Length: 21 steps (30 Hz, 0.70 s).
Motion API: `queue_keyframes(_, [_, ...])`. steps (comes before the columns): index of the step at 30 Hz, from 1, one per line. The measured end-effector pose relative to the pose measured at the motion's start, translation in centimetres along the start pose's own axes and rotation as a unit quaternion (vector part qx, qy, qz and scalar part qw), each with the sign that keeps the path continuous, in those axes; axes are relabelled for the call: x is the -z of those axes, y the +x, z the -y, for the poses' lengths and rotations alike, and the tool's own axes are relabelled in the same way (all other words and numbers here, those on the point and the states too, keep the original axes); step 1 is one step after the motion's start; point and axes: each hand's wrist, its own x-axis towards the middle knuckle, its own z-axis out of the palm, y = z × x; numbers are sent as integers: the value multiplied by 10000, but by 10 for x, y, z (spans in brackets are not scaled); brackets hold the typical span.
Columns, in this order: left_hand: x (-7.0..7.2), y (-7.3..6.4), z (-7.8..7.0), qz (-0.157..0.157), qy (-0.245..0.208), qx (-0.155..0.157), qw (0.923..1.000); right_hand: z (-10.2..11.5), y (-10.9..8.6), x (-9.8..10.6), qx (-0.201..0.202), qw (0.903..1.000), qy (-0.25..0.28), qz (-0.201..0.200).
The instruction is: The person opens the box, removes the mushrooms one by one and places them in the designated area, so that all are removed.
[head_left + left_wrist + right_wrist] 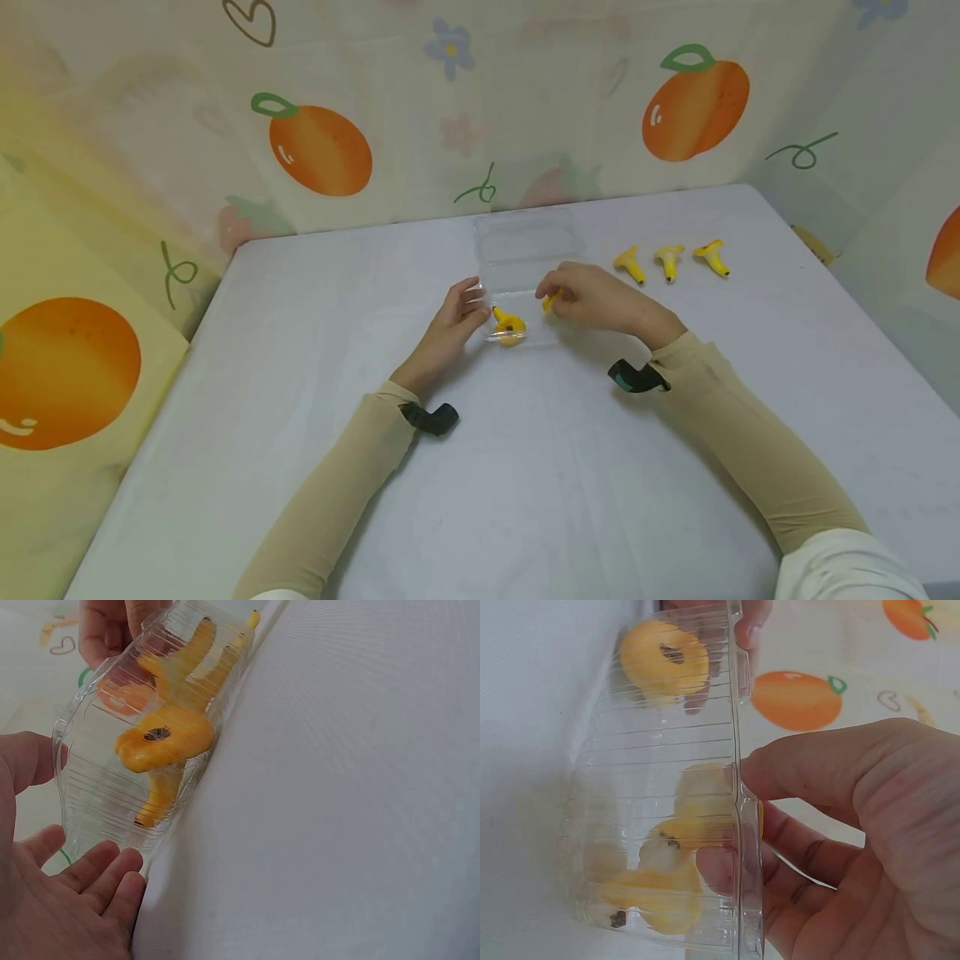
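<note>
Clear plastic box [660, 742], with one yellow piece [552, 300] being pinched at its right end.

The left end of the box is touched by the left hand [450, 312], its fingers loose and a bit apart; the yellow piece is held by the thumb and fingers of the right hand [600, 298]. It would be best lowered softly and let go only once it is resting, so the thin wall is not bent; the left end should be kept steady. Inside that end, a spotted piece [510, 327] is seen near the front wall. More yellow is seen at the right end, but how many pieces cannot be told. Behind, the lid [528, 242] is laid open. Three loose pieces [669, 261] are lined up on the tabletop [525, 467], off to the right.
</note>
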Motion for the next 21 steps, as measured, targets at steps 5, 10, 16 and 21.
queue_keyframes(5, [1, 0, -3, 72, -49, 75, 9999, 1, 0, 0, 13, 10000, -31, -48])
queue_keyframes(10, [0, -3, -7, 81, -12, 36, 10000, 1, 1, 1, 3, 9999, -20, -135])
queue_keyframes(16, [0, 1, 0, 11, 22, -59, 10000, 1, 0, 2, 57, 9996, -54, -258])
queue_keyframes(21, [0, 0, -1, 23, 39, -29, 10000, 2, 0, 4, 7, 9994, -80, -326])
